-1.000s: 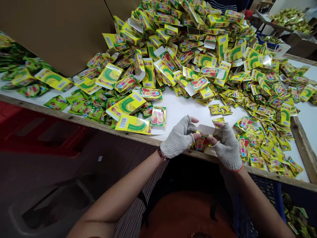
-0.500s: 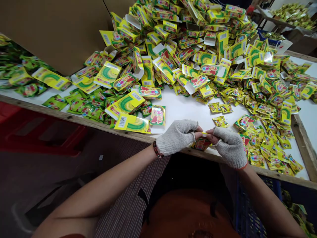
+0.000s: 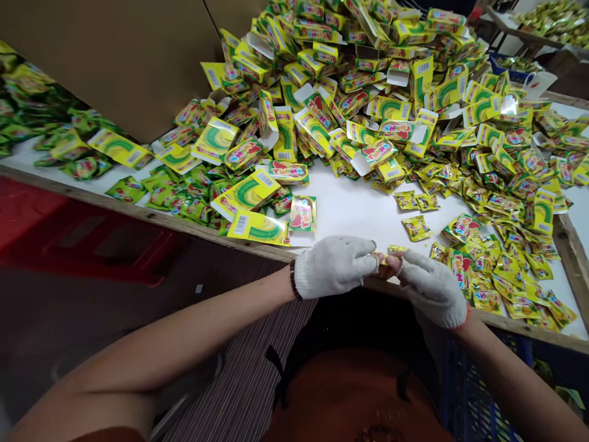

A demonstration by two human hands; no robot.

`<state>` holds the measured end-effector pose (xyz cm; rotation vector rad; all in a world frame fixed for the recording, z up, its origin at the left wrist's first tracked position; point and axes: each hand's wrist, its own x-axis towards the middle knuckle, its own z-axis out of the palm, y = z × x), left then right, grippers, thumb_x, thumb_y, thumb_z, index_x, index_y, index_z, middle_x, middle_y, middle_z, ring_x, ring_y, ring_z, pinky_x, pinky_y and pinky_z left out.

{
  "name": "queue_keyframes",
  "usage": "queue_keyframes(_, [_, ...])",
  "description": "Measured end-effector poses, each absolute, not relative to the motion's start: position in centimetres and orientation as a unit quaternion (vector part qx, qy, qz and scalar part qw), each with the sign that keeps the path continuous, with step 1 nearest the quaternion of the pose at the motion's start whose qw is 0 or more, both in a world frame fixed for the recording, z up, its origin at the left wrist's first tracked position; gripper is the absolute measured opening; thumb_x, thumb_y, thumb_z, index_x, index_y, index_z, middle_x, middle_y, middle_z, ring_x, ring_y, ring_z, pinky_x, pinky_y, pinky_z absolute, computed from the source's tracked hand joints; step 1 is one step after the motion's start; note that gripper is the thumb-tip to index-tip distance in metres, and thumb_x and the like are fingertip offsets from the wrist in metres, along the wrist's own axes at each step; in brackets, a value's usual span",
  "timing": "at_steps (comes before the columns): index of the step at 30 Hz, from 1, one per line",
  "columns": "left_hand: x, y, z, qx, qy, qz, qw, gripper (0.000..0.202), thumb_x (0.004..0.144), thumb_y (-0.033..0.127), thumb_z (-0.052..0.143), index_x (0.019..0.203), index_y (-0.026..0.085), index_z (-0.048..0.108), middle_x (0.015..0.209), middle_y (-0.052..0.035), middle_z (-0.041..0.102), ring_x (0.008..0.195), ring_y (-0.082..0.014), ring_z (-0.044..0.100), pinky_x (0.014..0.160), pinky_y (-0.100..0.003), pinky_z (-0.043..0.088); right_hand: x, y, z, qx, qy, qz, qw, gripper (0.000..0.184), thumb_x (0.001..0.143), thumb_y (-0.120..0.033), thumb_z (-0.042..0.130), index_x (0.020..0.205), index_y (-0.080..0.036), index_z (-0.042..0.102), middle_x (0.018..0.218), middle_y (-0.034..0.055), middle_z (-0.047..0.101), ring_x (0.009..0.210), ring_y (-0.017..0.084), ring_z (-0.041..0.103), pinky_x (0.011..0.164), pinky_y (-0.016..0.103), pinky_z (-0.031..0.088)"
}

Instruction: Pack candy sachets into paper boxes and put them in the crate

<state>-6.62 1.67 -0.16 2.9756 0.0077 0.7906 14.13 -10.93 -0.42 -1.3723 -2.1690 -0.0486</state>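
Note:
At the front edge of the table, my left hand (image 3: 335, 267) and my right hand (image 3: 431, 286) meet, both in grey-white fingerless knit gloves. Their fingertips pinch a small yellow cardboard box (image 3: 385, 260), mostly hidden by the fingers. A yellow sachet (image 3: 416, 228) lies just beyond my right hand. Under and beside that hand's outer side is a printed box (image 3: 461, 270). Left of my left hand, an upright-printed box (image 3: 302, 213) and a flattened yellow box (image 3: 258, 228) rest on the white tabletop (image 3: 348, 205).
A big heap of yellow-green boxes (image 3: 317, 116) covers the back. Yellow sachets (image 3: 510, 274) spread at the right, green sachets (image 3: 181, 196) at the left. A large brown carton (image 3: 105, 61) stands back left. A wooden rim (image 3: 202, 232) edges the table; a red plastic stool (image 3: 92, 245) is below.
The held box has turned and is now largely covered by my fingers; its printed front no longer shows. My left hand has rolled over it. The whole view has shifted slightly.

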Motion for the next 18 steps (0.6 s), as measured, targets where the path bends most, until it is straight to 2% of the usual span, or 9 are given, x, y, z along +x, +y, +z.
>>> queue_keyframes(2, [-6.7, 2.5, 0.4, 0.975, 0.049, 0.207, 0.07, 0.03, 0.098, 0.026, 0.048, 0.123, 0.014, 0.058, 0.108, -0.0109, 0.066, 0.094, -0.0182, 0.064, 0.078, -0.029, 0.054, 14.2, -10.8, -0.3, -0.577, -0.742, 0.017, 0.34, 0.038, 0.087, -0.007, 0.05, 0.114, -0.023, 0.07, 0.093, 0.0055, 0.073, 0.081, 0.017, 0.07, 0.069, 0.027, 0.057])
queue_keyframes(4, [-7.3, 4.0, 1.2, 0.981, 0.127, 0.129, 0.068, 0.035, 0.095, 0.016, 0.048, 0.129, 0.016, 0.056, 0.123, -0.0131, 0.062, 0.111, -0.0215, 0.06, 0.092, -0.034, 0.051, 15.6, -10.9, 0.1, -0.653, -0.648, 0.044, 0.389, 0.028, 0.091, -0.016, 0.051, 0.107, -0.023, 0.073, 0.087, 0.0035, 0.072, 0.077, 0.018, 0.069, 0.069, 0.03, 0.057])
queue_keyframes(7, [-9.0, 6.9, 2.2, 0.975, 0.224, -0.008, 0.009, 0.032, 0.089, 0.007, 0.049, 0.113, 0.02, 0.066, 0.13, -0.0145, 0.059, 0.124, -0.0304, 0.052, 0.105, -0.05, 0.04, 19.7, -12.1, 1.5, -0.749, -0.541, 0.047, 0.381, 0.023, 0.094, -0.033, 0.054, 0.102, -0.024, 0.074, 0.082, 0.0042, 0.071, 0.074, 0.023, 0.068, 0.067, 0.037, 0.055])
queue_keyframes(9, [-9.9, 8.6, 2.4, 0.967, 0.25, -0.056, -0.007, 0.023, 0.086, 0.008, 0.053, 0.098, 0.019, 0.069, 0.133, -0.0154, 0.057, 0.129, -0.0358, 0.047, 0.108, -0.06, 0.03, 22.3, -13.3, 2.5, -0.782, -0.536, 0.002, 0.318, 0.023, 0.093, -0.036, 0.055, 0.102, -0.026, 0.074, 0.086, 0.0081, 0.072, 0.083, 0.029, 0.068, 0.074, 0.043, 0.054])
queue_keyframes(12, [-10.2, 10.6, 2.1, 0.963, 0.26, -0.064, 0.029, 0.018, 0.079, 0.005, 0.057, 0.082, 0.018, 0.067, 0.125, -0.0147, 0.063, 0.129, -0.0356, 0.047, 0.111, -0.061, 0.023, 24.0, -14.6, 3.5, -0.795, -0.531, -0.137, 0.261, 0.022, 0.091, -0.032, 0.059, 0.105, -0.024, 0.073, 0.104, 0.0161, 0.071, 0.105, 0.035, 0.065, 0.089, 0.048, 0.05])
queue_keyframes(14, [-9.6, 11.4, 2.1, 0.962, 0.259, -0.067, 0.056, 0.016, 0.072, 0.003, 0.06, 0.075, 0.018, 0.065, 0.108, -0.013, 0.068, 0.121, -0.0335, 0.053, 0.112, -0.057, 0.023, 23.1, -14.8, 3.7, -0.773, -0.535, -0.187, 0.286, 0.024, 0.089, -0.029, 0.062, 0.11, -0.02, 0.072, 0.108, 0.0176, 0.07, 0.108, 0.035, 0.064, 0.093, 0.047, 0.05])
queue_keyframes(16, [-8.6, 11.6, 2.2, 0.959, 0.257, -0.078, 0.085, 0.014, 0.067, 0.006, 0.066, 0.074, 0.018, 0.063, 0.091, -0.0104, 0.069, 0.109, -0.0325, 0.059, 0.109, -0.053, 0.03, 21.1, -14.4, 3.1, -0.735, -0.563, -0.168, 0.339, 0.024, 0.09, -0.027, 0.062, 0.112, -0.018, 0.07, 0.108, 0.0156, 0.07, 0.107, 0.031, 0.065, 0.096, 0.047, 0.05])
queue_keyframes(18, [-7.6, 10.9, 2.4, 0.951, 0.268, -0.057, 0.145, 0.014, 0.067, 0.015, 0.07, 0.08, 0.018, 0.065, 0.085, -0.0084, 0.069, 0.097, -0.0307, 0.064, 0.099, -0.047, 0.04, 18.6, -13.6, 1.9, -0.702, -0.594, -0.101, 0.38, 0.023, 0.092, -0.026, 0.06, 0.112, -0.019, 0.068, 0.109, 0.013, 0.07, 0.107, 0.028, 0.065, 0.097, 0.047, 0.051])
